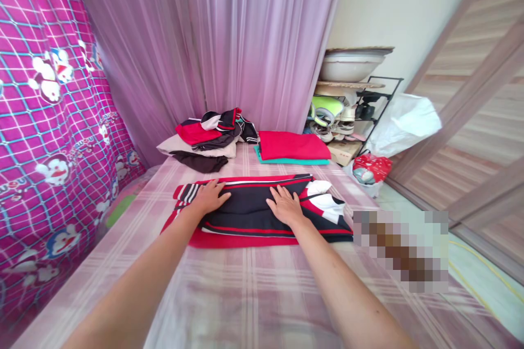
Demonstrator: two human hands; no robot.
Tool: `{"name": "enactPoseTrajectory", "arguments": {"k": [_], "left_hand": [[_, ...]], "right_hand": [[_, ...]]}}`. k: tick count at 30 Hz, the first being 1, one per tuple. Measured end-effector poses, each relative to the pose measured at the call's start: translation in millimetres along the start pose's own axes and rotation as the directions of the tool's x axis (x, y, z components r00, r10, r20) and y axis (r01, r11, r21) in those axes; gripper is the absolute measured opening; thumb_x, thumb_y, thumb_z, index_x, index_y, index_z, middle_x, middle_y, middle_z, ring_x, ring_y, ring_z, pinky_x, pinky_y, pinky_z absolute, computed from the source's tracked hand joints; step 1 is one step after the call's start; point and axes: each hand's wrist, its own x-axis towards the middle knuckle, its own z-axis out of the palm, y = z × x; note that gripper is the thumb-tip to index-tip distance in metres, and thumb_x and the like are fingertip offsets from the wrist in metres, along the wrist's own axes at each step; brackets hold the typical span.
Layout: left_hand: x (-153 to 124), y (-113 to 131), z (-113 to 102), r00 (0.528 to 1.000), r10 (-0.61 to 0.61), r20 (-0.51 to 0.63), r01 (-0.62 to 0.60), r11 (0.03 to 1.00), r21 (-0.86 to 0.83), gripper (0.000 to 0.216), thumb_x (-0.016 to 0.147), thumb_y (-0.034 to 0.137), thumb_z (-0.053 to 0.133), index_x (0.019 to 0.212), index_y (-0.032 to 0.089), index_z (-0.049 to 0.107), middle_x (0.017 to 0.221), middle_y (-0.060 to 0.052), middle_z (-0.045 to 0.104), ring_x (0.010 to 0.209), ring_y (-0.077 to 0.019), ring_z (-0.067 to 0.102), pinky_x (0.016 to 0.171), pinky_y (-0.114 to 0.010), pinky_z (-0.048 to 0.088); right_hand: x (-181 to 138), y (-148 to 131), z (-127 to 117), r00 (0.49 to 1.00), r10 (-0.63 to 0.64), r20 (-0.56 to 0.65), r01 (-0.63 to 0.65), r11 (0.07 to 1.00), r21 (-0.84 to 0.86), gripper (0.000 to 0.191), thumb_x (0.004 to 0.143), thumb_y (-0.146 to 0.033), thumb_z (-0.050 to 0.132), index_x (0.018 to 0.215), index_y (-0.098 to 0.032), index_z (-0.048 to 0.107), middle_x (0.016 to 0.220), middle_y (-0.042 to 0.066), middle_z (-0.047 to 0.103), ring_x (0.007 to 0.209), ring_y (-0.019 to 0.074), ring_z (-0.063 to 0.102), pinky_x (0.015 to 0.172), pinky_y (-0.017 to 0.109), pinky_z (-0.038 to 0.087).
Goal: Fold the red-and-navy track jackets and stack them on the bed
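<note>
A navy jacket (pixel 245 208) with red and white trim lies folded lengthwise on the bed, its white collar area toward the right and its striped cuff toward the left. Flat on the cuff end rests my left hand (pixel 210 197), fingers spread. My right hand (pixel 285 206) presses on the jacket nearer the collar, its fingers also apart. Neither hand grips the cloth. Red fabric shows along the jacket's near and far edges.
Beyond the jacket sit a folded red garment (pixel 292 145) over a teal one and a heap of clothes (pixel 204 136). The plaid bed sheet (pixel 229 294) spreads below. A shoe rack (pixel 382 99) and white bag (pixel 403 122) stand at right; curtains (pixel 245 38) hang behind.
</note>
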Motion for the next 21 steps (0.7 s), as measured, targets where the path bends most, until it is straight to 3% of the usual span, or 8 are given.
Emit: {"name": "enactPoseTrajectory", "arguments": {"k": [2,4,9,13,16,21], "left_hand": [[-5.4,-24.1,-6.0,0.991,0.026,-0.129,-0.025,1.000,0.006,0.053,0.096,0.047,0.040,0.140,0.021,0.057,0.154,-0.012,0.048,0.143,-0.0275,0.043,0.119,-0.044,0.030],[-16.2,-51.5,-9.7,0.984,-0.015,-0.176,0.014,1.000,-0.009,0.050,0.095,0.044,0.041,0.135,0.021,0.060,0.149,-0.011,0.053,0.140,-0.0268,0.046,0.118,-0.042,0.032],[-52.1,-102.3,-9.7,0.962,-0.271,-0.035,0.252,0.930,-0.266,0.054,0.091,0.046,0.041,0.136,0.021,0.059,0.141,-0.007,0.062,0.131,-0.0251,0.056,0.110,-0.033,0.041],[-67.9,-114.8,-10.1,0.893,-0.448,-0.040,0.400,0.832,-0.384,0.053,0.089,0.048,0.042,0.130,0.021,0.063,0.129,-0.008,0.069,0.123,-0.0271,0.061,0.101,-0.034,0.047],[-69.7,-117.7,-14.1,0.842,-0.539,-0.001,0.499,0.780,-0.376,0.045,0.086,0.050,0.047,0.110,0.021,0.071,0.108,-0.009,0.076,0.111,-0.0310,0.066,0.088,-0.035,0.052],[-65.0,-121.1,-19.4,0.839,-0.542,0.055,0.521,0.768,-0.373,0.040,0.076,0.059,0.059,0.078,0.021,0.072,0.071,-0.009,0.074,0.081,-0.0302,0.071,0.068,-0.035,0.053]], "right_hand": [[-6.4,1.3,-0.3,1.000,0.010,-0.030,-0.010,1.000,-0.001,0.060,0.103,-0.047,0.027,0.158,-0.024,0.029,0.166,0.009,0.023,0.152,0.0250,0.019,0.121,0.055,0.013],[-16.0,1.4,2.5,0.997,0.000,-0.080,-0.001,1.000,-0.005,0.059,0.103,-0.047,0.027,0.158,-0.025,0.029,0.165,0.009,0.025,0.152,0.0253,0.020,0.121,0.056,0.012],[-39.8,-2.3,12.1,0.982,-0.115,-0.148,0.115,0.993,-0.005,0.054,0.103,-0.044,0.033,0.151,-0.024,0.045,0.163,0.012,0.032,0.150,0.0279,0.026,0.119,0.057,0.017],[-44.5,0.5,16.6,0.936,-0.144,-0.321,0.157,0.988,0.016,0.047,0.102,-0.038,0.035,0.139,-0.023,0.059,0.154,0.012,0.047,0.143,0.0271,0.039,0.118,0.054,0.022],[-45.8,8.5,24.1,0.876,-0.163,-0.454,0.205,0.978,0.045,0.042,0.101,-0.036,0.037,0.129,-0.026,0.067,0.148,0.009,0.055,0.138,0.0264,0.045,0.116,0.052,0.024],[-53.1,27.3,34.6,0.805,-0.176,-0.567,0.265,0.961,0.079,0.040,0.099,-0.034,0.038,0.118,-0.027,0.073,0.140,0.008,0.061,0.132,0.0263,0.050,0.114,0.049,0.028]]}}
